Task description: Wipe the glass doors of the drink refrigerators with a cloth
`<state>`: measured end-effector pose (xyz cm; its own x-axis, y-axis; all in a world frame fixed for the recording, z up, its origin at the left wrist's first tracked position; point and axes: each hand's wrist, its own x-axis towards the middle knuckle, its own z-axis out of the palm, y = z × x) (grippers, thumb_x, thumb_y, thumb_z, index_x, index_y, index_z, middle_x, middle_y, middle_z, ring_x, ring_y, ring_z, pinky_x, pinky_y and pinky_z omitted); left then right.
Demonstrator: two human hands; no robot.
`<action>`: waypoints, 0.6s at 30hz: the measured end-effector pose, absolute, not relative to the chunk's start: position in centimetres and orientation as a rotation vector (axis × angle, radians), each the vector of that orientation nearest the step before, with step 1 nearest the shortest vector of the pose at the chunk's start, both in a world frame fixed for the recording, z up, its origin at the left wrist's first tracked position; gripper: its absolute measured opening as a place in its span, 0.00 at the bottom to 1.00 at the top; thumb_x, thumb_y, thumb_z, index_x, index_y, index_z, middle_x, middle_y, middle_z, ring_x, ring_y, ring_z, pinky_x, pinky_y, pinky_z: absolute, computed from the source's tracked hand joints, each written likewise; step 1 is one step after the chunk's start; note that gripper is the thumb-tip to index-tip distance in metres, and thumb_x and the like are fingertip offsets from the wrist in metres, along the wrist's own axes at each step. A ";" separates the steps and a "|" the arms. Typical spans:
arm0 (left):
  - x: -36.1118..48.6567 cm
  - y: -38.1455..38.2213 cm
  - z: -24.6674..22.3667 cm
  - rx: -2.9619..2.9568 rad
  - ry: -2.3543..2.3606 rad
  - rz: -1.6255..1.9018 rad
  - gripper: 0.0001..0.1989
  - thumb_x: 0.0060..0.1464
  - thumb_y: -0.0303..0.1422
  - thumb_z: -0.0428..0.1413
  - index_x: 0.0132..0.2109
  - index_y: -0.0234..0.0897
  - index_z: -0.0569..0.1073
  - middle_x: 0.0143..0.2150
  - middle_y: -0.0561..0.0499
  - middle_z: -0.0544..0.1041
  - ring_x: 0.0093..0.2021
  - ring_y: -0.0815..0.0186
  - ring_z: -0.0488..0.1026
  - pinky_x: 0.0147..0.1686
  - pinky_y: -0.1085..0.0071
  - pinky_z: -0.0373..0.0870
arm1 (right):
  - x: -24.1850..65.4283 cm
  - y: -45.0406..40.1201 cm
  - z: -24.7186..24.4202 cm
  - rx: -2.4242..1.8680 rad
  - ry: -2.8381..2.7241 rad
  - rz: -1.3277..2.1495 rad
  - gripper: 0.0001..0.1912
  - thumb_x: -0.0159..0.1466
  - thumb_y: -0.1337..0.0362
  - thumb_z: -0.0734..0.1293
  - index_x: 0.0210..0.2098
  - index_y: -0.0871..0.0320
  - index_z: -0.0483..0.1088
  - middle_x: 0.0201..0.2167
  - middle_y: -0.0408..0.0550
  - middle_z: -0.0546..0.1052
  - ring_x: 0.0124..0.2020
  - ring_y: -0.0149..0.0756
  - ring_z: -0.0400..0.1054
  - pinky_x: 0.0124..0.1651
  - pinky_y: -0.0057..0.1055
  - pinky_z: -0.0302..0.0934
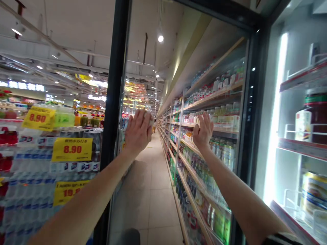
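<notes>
A glass cooler door (pixel 182 20) with a black frame stands swung out in front of me. Against its pane is my left hand (pixel 138 132), fingers bent over and closed on a whitish cloth-like piece (pixel 152 121) that shows only at the fingers' edge. Farther right, my right hand (pixel 203 132) is raised at the same pane, palm side toward the glass, fingers stretched up and thumb apart. Nothing shows in it. Slight blur hides whether its fingertips touch the glass.
Through the glass, shelves of bottles (pixel 222 115) line a tiled aisle (pixel 150 190). To the right lies the lit cooler interior with cans (pixel 314 194) and a dark bottle (pixel 319 115). Stacked bottled water (pixel 30 190) with yellow price signs (pixel 72 149) stands left of the door.
</notes>
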<state>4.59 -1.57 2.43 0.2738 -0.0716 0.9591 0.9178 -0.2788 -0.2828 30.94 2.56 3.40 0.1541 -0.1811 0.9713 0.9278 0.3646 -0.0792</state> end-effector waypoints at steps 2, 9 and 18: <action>5.0 -1.5 2.9 -1.468 -0.849 -1.250 0.26 0.59 0.34 0.45 0.64 0.34 0.55 0.66 0.39 0.57 0.68 0.54 0.48 0.62 0.53 0.51 | 31.0 2.5 3.4 -0.849 -1.125 -0.952 0.23 0.61 0.65 0.54 0.53 0.57 0.67 0.59 0.54 0.66 0.64 0.42 0.54 0.63 0.47 0.47; 8.2 -1.8 -0.2 -1.742 -0.515 -0.762 0.25 0.59 0.33 0.45 0.64 0.39 0.57 0.65 0.47 0.59 0.66 0.61 0.52 0.64 0.60 0.48 | 31.0 2.4 3.4 -0.853 -1.134 -0.961 0.23 0.61 0.65 0.54 0.54 0.56 0.66 0.59 0.52 0.66 0.63 0.41 0.55 0.63 0.47 0.48; 7.9 -1.8 0.2 -1.603 -0.674 -0.999 0.24 0.59 0.33 0.45 0.62 0.34 0.58 0.65 0.42 0.59 0.67 0.57 0.50 0.63 0.56 0.49 | 31.1 2.5 3.3 -0.841 -1.130 -0.978 0.23 0.61 0.65 0.53 0.54 0.57 0.66 0.59 0.53 0.66 0.63 0.42 0.55 0.62 0.47 0.48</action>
<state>7.95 -1.76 0.21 0.4864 -0.0697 0.8709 0.8337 -0.2611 -0.4865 31.07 2.55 3.33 0.1314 -0.1949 0.9720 0.9341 0.3528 -0.0555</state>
